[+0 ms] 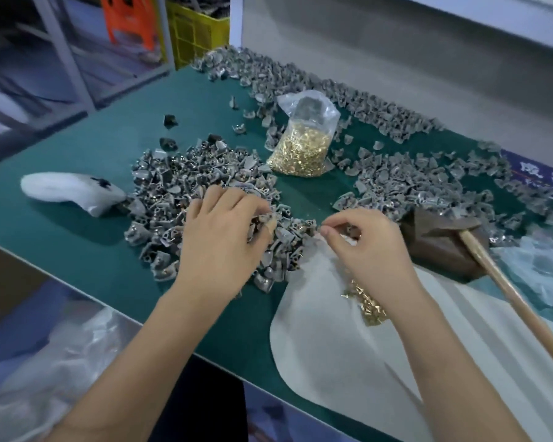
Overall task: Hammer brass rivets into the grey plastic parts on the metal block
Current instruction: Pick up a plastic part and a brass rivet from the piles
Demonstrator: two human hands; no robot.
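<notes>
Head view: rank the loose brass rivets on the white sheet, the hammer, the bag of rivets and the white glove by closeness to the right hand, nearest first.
1. Loose brass rivets: on the white sheet, right under the right hand.
2. Hammer: just to its right.
3. Bag of rivets: farther back, toward table centre.
4. White glove: far left, beyond the left hand.

the table top [87,237] is showing deep teal green. grey plastic parts [170,186] are lying dull grey, some glinting brass. the brass rivets [300,151] are gleaming gold inside a clear bag. the hammer handle [505,298] is looking pale wood, its head dark brown. a white sheet [332,346] is spreading plain, unpatterned.
</notes>
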